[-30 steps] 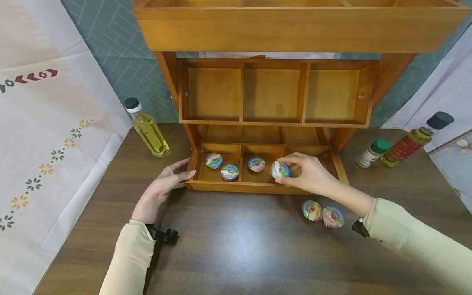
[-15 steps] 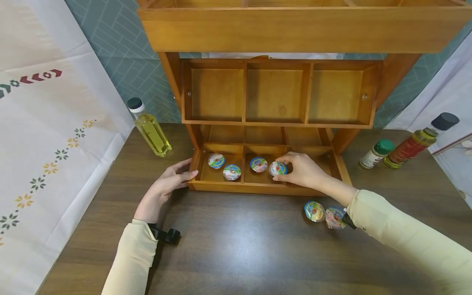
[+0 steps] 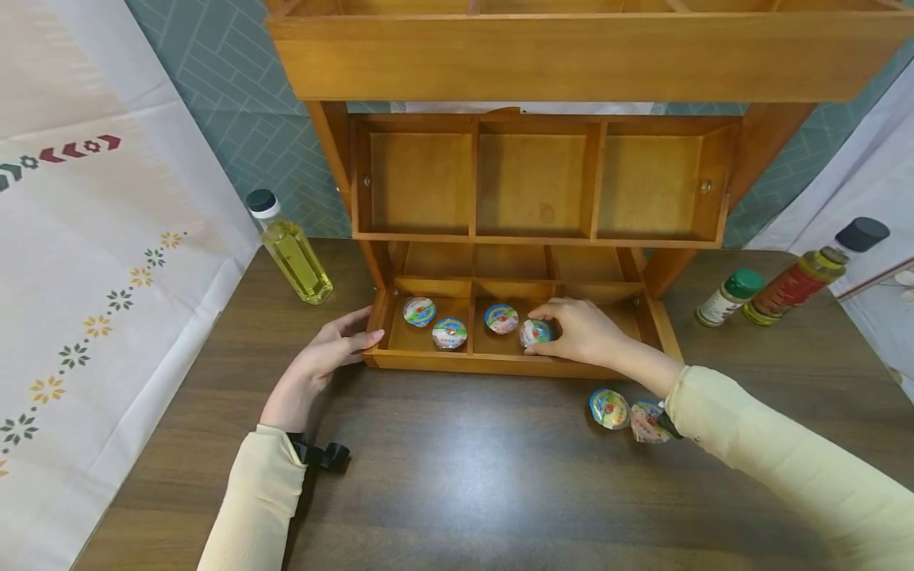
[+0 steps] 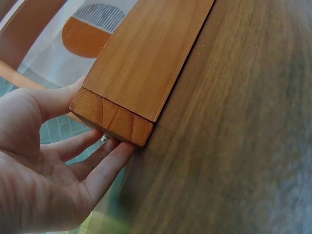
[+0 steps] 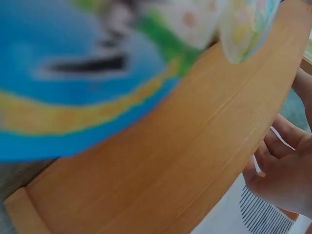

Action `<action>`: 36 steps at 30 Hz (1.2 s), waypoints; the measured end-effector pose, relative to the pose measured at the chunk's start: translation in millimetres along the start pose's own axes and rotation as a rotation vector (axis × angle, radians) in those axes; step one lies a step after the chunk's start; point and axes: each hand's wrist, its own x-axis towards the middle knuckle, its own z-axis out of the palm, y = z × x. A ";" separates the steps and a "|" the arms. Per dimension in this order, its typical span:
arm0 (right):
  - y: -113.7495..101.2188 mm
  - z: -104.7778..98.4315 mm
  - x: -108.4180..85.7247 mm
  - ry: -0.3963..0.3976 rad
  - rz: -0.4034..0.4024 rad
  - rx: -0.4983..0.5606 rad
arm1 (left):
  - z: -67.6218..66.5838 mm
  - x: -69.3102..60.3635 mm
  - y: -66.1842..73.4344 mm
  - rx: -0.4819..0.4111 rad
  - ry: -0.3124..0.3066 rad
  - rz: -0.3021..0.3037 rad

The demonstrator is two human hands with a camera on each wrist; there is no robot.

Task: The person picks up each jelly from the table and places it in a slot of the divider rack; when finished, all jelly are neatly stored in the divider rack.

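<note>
My right hand (image 3: 581, 329) pinches a jelly cup (image 3: 534, 334) with a foil lid between thumb and fingers, in the middle compartment of the wooden rack's bottom tray (image 3: 428, 362). Beside it lies another jelly cup (image 3: 501, 319). The left compartment has two more, a rear cup (image 3: 419, 312) and a front cup (image 3: 449, 334). At the tray's left end, my left hand (image 3: 324, 353) grips the corner; the left wrist view shows the fingers against the end board (image 4: 112, 117). In the right wrist view a blurred lid (image 5: 73, 97) fills the upper left.
Two jelly cups, a yellow-lidded cup (image 3: 610, 409) and a pinkish cup (image 3: 647, 420), lie on the table before the tray. An oil bottle (image 3: 296, 258) stands left; a green-capped jar (image 3: 728, 298) and a red-labelled bottle (image 3: 800, 285) stand right. A middle tray (image 3: 535, 182) overhangs the bottom one.
My right hand has moved slightly left and down with the jelly cup in the middle compartment, and the lid's tilt has changed. My left hand keeps its grip on the tray's corner.
</note>
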 end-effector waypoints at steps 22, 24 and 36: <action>10.4 -12.5 -50.6 0.112 -0.064 0.104 | -1.6 1.4 -1.4 0.002 -0.006 -0.007; 11.2 -13.3 -56.9 0.127 -0.075 0.113 | -1.9 1.2 -1.3 0.004 -0.006 -0.005; 11.1 -15.8 -94.2 0.237 -0.122 0.122 | -0.8 0.4 -0.5 0.009 -0.007 -0.012</action>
